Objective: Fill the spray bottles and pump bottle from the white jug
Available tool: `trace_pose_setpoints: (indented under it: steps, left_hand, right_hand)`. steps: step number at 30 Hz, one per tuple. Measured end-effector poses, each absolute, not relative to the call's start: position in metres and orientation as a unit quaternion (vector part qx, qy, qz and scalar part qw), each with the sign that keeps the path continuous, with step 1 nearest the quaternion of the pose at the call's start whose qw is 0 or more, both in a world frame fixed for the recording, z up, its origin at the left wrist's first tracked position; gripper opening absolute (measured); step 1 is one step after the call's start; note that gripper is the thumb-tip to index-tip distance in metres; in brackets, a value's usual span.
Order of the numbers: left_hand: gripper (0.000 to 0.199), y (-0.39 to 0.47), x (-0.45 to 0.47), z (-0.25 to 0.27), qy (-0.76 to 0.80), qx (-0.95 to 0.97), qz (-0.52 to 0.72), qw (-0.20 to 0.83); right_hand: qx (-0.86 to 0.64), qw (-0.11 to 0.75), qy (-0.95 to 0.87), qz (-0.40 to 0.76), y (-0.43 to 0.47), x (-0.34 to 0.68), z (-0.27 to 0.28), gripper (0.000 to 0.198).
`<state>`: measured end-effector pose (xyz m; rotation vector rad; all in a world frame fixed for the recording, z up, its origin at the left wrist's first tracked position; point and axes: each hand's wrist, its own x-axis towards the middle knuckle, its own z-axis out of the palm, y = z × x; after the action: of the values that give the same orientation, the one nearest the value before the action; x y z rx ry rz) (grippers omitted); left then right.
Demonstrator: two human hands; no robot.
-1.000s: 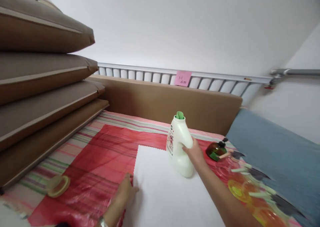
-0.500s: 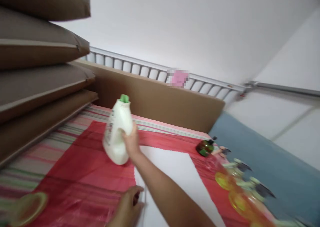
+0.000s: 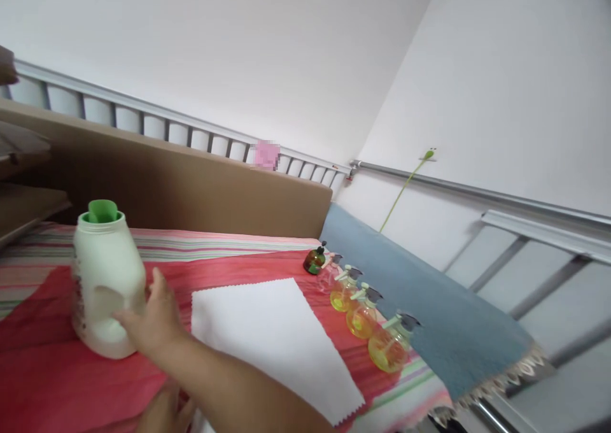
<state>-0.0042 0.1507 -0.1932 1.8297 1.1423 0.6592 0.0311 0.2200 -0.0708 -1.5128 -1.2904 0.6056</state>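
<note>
A white plastic detergent jug (image 3: 107, 255) with a green spout in its uncapped neck stands upright on the red cloth (image 3: 42, 382), at the left. Beside its handle is my right hand (image 3: 160, 321), thumb and fingers spread apart. The thumb lies against or just in front of the handle opening. Low in the picture, my left hand (image 3: 160, 414) is partly covered by my right forearm and cut off by the edge, so its fingers barely show. A white sheet with zigzag edges (image 3: 267, 325) lies flat to the right of both hands.
Along the cloth's right side stand several pump bottles: a brown one (image 3: 314, 260), a clear pinkish one (image 3: 329, 275) and round ones with yellow liquid (image 3: 389, 349). A brown board (image 3: 191, 191) runs along the back. Blue fabric (image 3: 420, 299) hangs at the right.
My right hand has let go of the jug's handle and its fingers have spread. My view has swung to the right, bringing the row of bottles fully into sight.
</note>
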Motion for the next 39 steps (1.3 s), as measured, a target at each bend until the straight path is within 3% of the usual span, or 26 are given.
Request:
trace_pose_setpoints:
  steps: [4, 7, 15, 22, 28, 34, 39]
  left_hand:
    - [0.05, 0.151, -0.008, -0.178, 0.436, 0.716, 0.325, 0.437]
    - [0.067, 0.143, -0.007, -0.158, 0.438, 0.735, 0.342, 0.388]
    - [0.071, 0.134, 0.006, -0.09, 0.407, 0.801, 0.354, 0.258]
    - [0.079, 0.148, -0.007, -0.042, 0.392, 0.799, 0.389, 0.239]
    - [0.084, 0.172, -0.024, -0.054, 0.397, 0.814, 0.344, 0.247]
    - [0.079, 0.188, -0.025, -0.084, 0.429, 0.825, 0.261, 0.26]
    - [0.03, 0.152, -0.019, -0.099, 0.479, 0.817, 0.133, 0.291]
  right_hand:
    - [-0.628, 0.534, -0.526, 0.211, 0.153, 0.095, -0.079, 0.085]
    - [-0.666, 0.549, -0.479, 0.162, 0.09, 0.152, -0.085, 0.076]
    - [-0.753, 0.479, -0.449, 0.046, -0.001, 0.207, -0.062, 0.076]
    - [-0.752, 0.455, -0.474, -0.043, 0.017, 0.216, -0.025, 0.076]
    - [-0.758, 0.413, -0.499, -0.071, 0.068, 0.225, -0.023, 0.075]
    - [-0.794, 0.271, -0.545, 0.006, 0.117, 0.231, -0.057, 0.068]
    - [-0.751, 0.2, -0.625, 0.073, 0.16, 0.208, -0.082, 0.048]
